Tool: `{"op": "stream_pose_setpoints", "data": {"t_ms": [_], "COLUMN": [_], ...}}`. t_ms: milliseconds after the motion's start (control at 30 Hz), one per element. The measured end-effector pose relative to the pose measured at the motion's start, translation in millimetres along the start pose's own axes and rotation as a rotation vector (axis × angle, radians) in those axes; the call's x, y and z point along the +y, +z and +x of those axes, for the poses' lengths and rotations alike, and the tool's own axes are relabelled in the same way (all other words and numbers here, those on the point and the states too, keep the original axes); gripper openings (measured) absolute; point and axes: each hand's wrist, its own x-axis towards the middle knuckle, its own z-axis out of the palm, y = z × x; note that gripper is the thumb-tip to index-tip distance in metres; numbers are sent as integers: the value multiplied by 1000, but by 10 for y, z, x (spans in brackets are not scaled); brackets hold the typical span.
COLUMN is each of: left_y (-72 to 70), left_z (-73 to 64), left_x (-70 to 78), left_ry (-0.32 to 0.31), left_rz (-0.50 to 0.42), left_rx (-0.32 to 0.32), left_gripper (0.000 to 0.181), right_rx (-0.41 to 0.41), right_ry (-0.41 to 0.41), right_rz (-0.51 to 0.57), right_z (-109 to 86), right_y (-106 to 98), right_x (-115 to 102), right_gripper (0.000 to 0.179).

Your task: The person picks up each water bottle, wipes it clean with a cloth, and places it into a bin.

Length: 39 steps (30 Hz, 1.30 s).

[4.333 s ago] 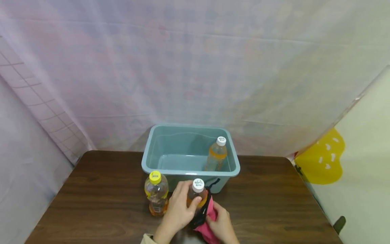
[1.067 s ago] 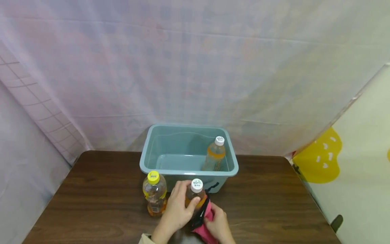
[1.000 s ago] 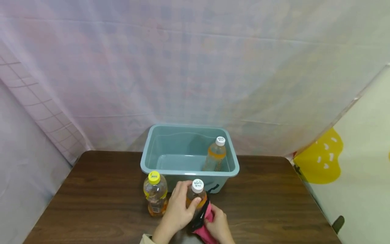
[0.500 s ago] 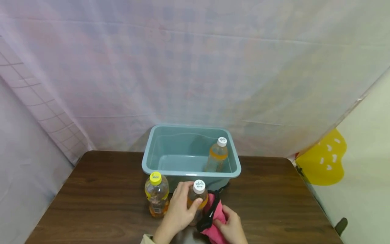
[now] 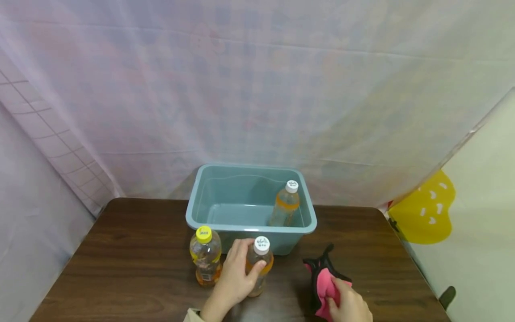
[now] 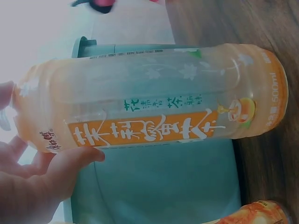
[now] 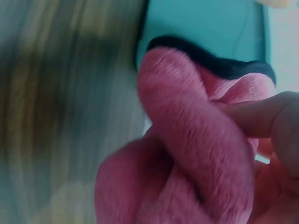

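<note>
In the head view my left hand [image 5: 236,275] grips an upright, white-capped plastic drink bottle [image 5: 258,284] around its upper part, thumb to the front. The left wrist view shows its clear and orange label; the bottle [image 6: 149,98] looks drained there. Out to the right, my right hand [image 5: 349,303] pinches a fuzzy pink cloth [image 5: 325,284] with black edging and a small black loop. The cloth is bunched and stands apart from the bottle. In the right wrist view, thumb and fingers hold the folded pink cloth [image 7: 201,130].
Behind the hands stands a blue-green plastic bin [image 5: 251,230] with another white-capped bottle [image 5: 286,206] upright in its right side. A yellow-capped bottle [image 5: 206,257] stands left of my left hand. All are on a dark wooden table [image 5: 132,259]; a curtain [image 5: 249,89] hangs behind.
My right hand has drawn the pink cloth off the bottle's right side and carried it to the right. My left hand and the bottle stay in place.
</note>
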Motion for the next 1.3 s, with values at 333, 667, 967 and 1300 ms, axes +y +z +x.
{"op": "stream_pose_setpoints", "data": {"t_ms": [333,667,967,1300], "left_y": [-12,-5,-7,-16], "left_z": [2,-3,-3,7], "left_x": [7,-10,-12,-19], "left_ry": [-14,-13,6,28], "left_rz": [-17,-12,-9,8], "left_rx": [-18,-13,-6,7], "left_gripper": [41,41,40,41], "right_rx": [-88,-50,-153,-89], "right_ry": [6,-146,-171,-277], "right_rz": [-44,-123,-106,-52], "right_z": [28,112,280,365], "right_y": [308,539,567,301], "right_x": [130,202,310,240], "right_gripper": [46,53,71,57]}}
